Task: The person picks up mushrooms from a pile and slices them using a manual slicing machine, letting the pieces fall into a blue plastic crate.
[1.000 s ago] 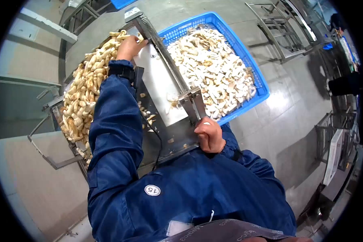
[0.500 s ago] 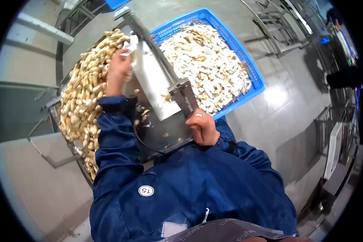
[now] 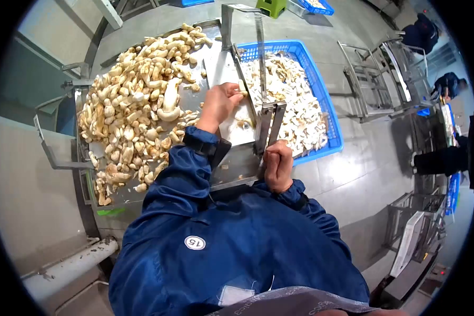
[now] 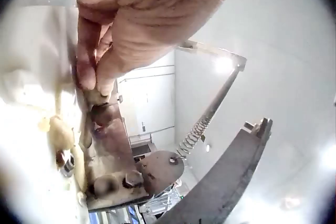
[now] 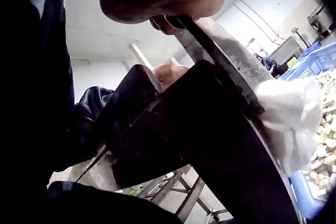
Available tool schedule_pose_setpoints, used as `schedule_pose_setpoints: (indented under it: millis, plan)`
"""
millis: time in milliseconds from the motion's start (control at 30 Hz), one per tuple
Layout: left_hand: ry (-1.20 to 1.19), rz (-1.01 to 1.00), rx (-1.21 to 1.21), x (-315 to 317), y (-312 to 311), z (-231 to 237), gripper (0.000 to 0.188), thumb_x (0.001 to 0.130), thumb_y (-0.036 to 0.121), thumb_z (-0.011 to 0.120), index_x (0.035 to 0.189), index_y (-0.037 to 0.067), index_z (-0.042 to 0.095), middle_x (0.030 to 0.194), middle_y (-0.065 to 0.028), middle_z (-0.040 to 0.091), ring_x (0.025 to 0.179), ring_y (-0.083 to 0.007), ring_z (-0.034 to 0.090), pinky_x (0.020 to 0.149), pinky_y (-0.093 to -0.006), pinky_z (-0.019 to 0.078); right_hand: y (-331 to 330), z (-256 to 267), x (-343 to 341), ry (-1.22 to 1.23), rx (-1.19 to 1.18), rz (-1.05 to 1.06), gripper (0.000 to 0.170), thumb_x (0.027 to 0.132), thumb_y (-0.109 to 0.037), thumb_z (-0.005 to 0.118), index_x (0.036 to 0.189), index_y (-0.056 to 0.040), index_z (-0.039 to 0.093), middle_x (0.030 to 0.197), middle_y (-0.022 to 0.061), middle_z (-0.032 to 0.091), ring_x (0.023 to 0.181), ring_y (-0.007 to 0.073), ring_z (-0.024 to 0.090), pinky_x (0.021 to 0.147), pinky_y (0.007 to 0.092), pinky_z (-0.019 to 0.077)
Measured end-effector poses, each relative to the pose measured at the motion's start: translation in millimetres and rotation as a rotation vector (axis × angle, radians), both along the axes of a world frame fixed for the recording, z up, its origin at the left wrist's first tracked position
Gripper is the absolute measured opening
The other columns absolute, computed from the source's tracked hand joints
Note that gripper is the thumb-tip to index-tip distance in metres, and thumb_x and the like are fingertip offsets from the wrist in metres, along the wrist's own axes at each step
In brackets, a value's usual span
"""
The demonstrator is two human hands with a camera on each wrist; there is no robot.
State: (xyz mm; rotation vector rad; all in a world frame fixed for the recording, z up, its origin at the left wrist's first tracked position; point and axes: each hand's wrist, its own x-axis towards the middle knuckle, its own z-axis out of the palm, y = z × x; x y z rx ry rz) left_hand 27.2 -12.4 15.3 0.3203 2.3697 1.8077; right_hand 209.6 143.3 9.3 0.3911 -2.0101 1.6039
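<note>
Over the white cutting plate (image 3: pixel 230 130) of a lever slicer, my left hand (image 3: pixel 218 107) pinches a pale mushroom piece (image 3: pixel 242 88) close to the blade (image 3: pixel 246 79). In the left wrist view, the fingertips (image 4: pixel 88 77) hold the mushroom right by the metal block (image 4: pixel 113 145). My right hand (image 3: pixel 278 166) grips the end of the slicer's lever (image 3: pixel 270 126); the right wrist view shows its fingers curled round the metal handle (image 5: pixel 210 50). A heap of whole mushrooms (image 3: pixel 134 108) covers the steel table left of my left hand.
A blue basket (image 3: pixel 329 113) of sliced mushrooms (image 3: pixel 295 100) sits just beyond the blade. The slicer's coil spring (image 3: pixel 260 58) rises above it. Metal frames (image 3: pixel 371 87) stand on the floor to the right, and other people (image 3: pixel 447 84) are at the far right.
My left hand went from the plate's far end back over the mushroom heap, then came to the blade with a mushroom piece. My right hand stays on the lever. The head view has shifted.
</note>
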Motion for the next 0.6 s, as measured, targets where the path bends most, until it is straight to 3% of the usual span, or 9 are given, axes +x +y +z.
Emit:
schedule_pose_setpoints:
  millis: [67,133,200,267,367,400,467,567,600]
  plan:
    - [0.104,0.044,-0.078,-3,0,-7,0.03,0.086,0.007,0.071,0.114,-0.002,0.065,0.083,-0.0074,0.069,0.071,-0.011,0.063,0.062,-0.0235,0.0514,-2,6,-2,-0.018,-0.047,0.022,0.009,0.099,-0.007,0.047,0.107,-0.0036,0.049,0.077,0.0066,0.05,0.064,0.0136,0.047,0.059,0.0269,0.0397]
    - [0.227,0.081,-0.075,-9,1,-6,0.025,0.084,0.009,0.072,0.107,-0.001,0.068,0.083,-0.0117,0.07,0.07,-0.0171,0.067,0.062,-0.0273,0.0524,-4,33,-6,-0.057,-0.105,0.043,0.01,0.1,-0.009,0.046,0.108,-0.0033,0.049,0.078,0.0048,0.049,0.064,0.0106,0.046,0.058,0.0251,0.0391]
    - [0.337,0.108,-0.082,-14,4,-8,0.021,0.082,0.011,0.072,0.101,0.001,0.07,0.082,-0.016,0.072,0.07,-0.0233,0.07,0.062,-0.0311,0.0535,-5,83,-19,-0.22,-0.208,0.064,0.01,0.102,-0.011,0.045,0.107,-0.0031,0.049,0.08,0.0014,0.047,0.062,0.0065,0.042,0.055,0.0215,0.0361]
    - [0.24,0.115,-0.073,-17,9,-7,0.022,0.082,0.013,0.073,0.101,0.001,0.071,0.085,-0.0176,0.071,0.073,-0.0256,0.071,0.065,-0.0324,0.0542,-9,144,-33,-0.393,-0.399,0.165,0.009,0.102,-0.01,0.044,0.108,-0.0037,0.048,0.082,0.0005,0.047,0.061,0.006,0.039,0.054,0.021,0.0345]
    - [0.231,0.149,-0.044,-13,7,4,0.021,0.082,0.015,0.072,0.1,0.003,0.071,0.085,-0.017,0.071,0.075,-0.0265,0.071,0.069,-0.0327,0.0544,-14,130,-31,-0.306,-0.324,0.096,0.009,0.102,-0.011,0.044,0.109,-0.0044,0.047,0.082,0.0005,0.047,0.061,0.0059,0.037,0.053,0.0205,0.0334]
    - [0.258,0.145,-0.018,-22,9,-17,0.018,0.081,0.015,0.073,0.094,0.003,0.072,0.084,-0.0156,0.071,0.074,-0.0274,0.07,0.067,-0.0334,0.0537,-10,99,-21,-0.243,-0.263,0.081,0.009,0.102,-0.011,0.044,0.109,-0.0045,0.045,0.083,0.002,0.047,0.062,0.0067,0.039,0.055,0.0212,0.0345]
    - [0.299,0.162,-0.082,-11,6,9,0.017,0.08,0.017,0.074,0.089,0.004,0.072,0.081,-0.0147,0.07,0.072,-0.0292,0.068,0.066,-0.035,0.0525,-11,37,-4,-0.064,-0.164,0.034,0.008,0.102,-0.01,0.043,0.107,-0.0038,0.045,0.082,0.0033,0.048,0.064,0.0078,0.04,0.056,0.0221,0.0353]
    - [0.323,0.122,-0.277,-20,6,1,0.025,0.08,0.015,0.075,0.101,0.003,0.071,0.087,-0.0149,0.072,0.076,-0.0224,0.071,0.069,-0.0284,0.0548,-8,32,-3,-0.069,-0.147,0.072,0.006,0.102,-0.009,0.042,0.105,-0.0043,0.044,0.079,0.0029,0.047,0.063,0.0084,0.041,0.055,0.0215,0.035]
    - [0.288,0.119,-0.267,-20,8,2,0.024,0.08,0.015,0.074,0.1,0.003,0.071,0.088,-0.0156,0.071,0.076,-0.0231,0.071,0.07,-0.0293,0.0544,-9,63,-5,-0.209,-0.217,0.075,0.009,0.103,-0.013,0.042,0.105,-0.0044,0.045,0.077,0.0014,0.046,0.06,0.0078,0.039,0.053,0.0211,0.0334]
